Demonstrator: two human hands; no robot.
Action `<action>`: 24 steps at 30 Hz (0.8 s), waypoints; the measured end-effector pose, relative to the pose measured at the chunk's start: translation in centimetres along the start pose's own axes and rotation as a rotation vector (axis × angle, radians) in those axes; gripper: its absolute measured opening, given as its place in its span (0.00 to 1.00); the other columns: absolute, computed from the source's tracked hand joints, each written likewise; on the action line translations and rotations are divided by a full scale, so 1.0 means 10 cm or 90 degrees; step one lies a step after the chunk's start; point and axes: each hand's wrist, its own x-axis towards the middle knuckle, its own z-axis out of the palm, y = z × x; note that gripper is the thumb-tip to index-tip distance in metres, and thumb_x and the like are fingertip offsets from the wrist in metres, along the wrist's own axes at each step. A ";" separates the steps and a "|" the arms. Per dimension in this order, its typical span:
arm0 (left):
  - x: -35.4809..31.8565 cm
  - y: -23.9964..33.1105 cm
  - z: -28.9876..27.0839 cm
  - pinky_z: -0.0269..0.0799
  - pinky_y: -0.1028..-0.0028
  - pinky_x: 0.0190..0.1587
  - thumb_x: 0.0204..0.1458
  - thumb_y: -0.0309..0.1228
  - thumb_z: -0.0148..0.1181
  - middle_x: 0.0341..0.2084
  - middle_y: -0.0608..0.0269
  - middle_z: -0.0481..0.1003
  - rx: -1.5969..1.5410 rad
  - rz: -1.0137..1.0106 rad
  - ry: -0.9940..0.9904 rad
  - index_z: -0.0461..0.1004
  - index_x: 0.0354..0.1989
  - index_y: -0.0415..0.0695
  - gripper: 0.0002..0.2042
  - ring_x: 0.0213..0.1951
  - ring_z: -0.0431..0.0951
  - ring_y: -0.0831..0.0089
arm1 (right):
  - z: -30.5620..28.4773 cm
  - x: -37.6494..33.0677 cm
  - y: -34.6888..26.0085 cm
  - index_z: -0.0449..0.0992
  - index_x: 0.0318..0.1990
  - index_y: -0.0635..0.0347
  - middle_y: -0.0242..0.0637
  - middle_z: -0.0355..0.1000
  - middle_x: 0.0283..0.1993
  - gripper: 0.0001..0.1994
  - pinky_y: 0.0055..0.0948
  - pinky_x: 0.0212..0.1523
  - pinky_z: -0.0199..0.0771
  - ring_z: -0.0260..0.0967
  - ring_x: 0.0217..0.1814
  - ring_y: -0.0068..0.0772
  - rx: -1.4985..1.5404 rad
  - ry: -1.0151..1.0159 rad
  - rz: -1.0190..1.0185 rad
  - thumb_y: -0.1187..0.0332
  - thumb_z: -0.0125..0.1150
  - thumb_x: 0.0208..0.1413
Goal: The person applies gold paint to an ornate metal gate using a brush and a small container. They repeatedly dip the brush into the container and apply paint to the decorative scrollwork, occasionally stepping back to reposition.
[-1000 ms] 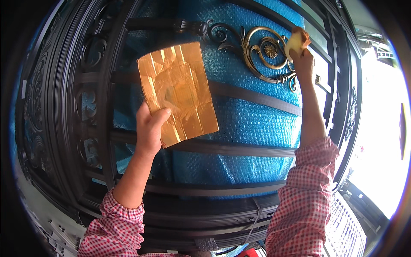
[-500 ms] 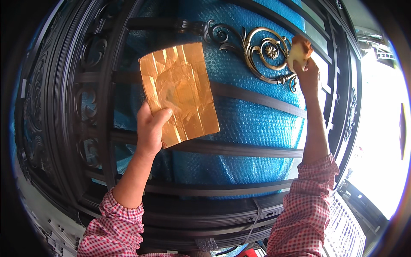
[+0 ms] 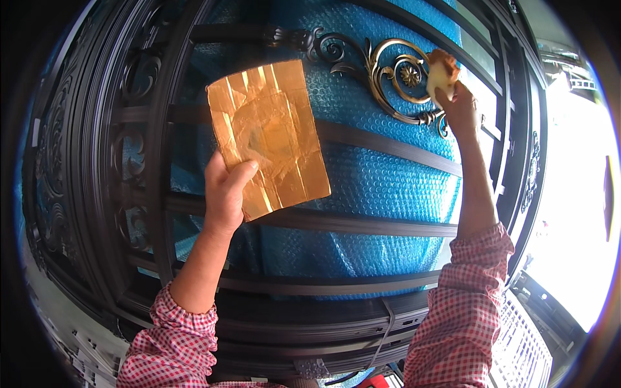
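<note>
My left hand (image 3: 226,191) grips the lower left edge of a flat, creased cardboard piece (image 3: 294,149) coated in gold-coloured paint, its thumb lying across the face. A pale sponge (image 3: 442,74) with an orange-brown stained upper end is pinched in my right hand (image 3: 460,110). The sponge is at the right side of a scroll ornament (image 3: 394,71) with a rosette in its middle; whether they touch I cannot tell. Gold tints the ornament's ring and curls, while its left scroll looks darker. The ornament sits in a dark metal gate panel (image 3: 388,149).
Blue bubble wrap (image 3: 375,187) lies behind the dark bars. More dark scrollwork (image 3: 134,155) runs down the left frame. At the lower right is a white slatted piece (image 3: 521,343), beside a glaringly bright area. A thin cable (image 3: 386,326) hangs near the bottom edge.
My right hand has moved slightly left with the sponge, closer to the ornament's ring. The cardboard in my left hand has shifted a little up and left.
</note>
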 end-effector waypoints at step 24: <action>-0.01 -0.01 0.00 0.66 0.76 0.41 0.44 0.23 0.50 0.36 0.61 0.69 -0.020 -0.005 -0.002 0.63 0.45 0.35 0.17 0.37 0.69 0.78 | 0.10 -0.44 -0.21 0.70 0.42 0.63 0.41 0.71 0.37 0.16 0.31 0.40 0.68 0.69 0.38 0.33 0.055 0.124 -0.184 0.69 0.59 0.45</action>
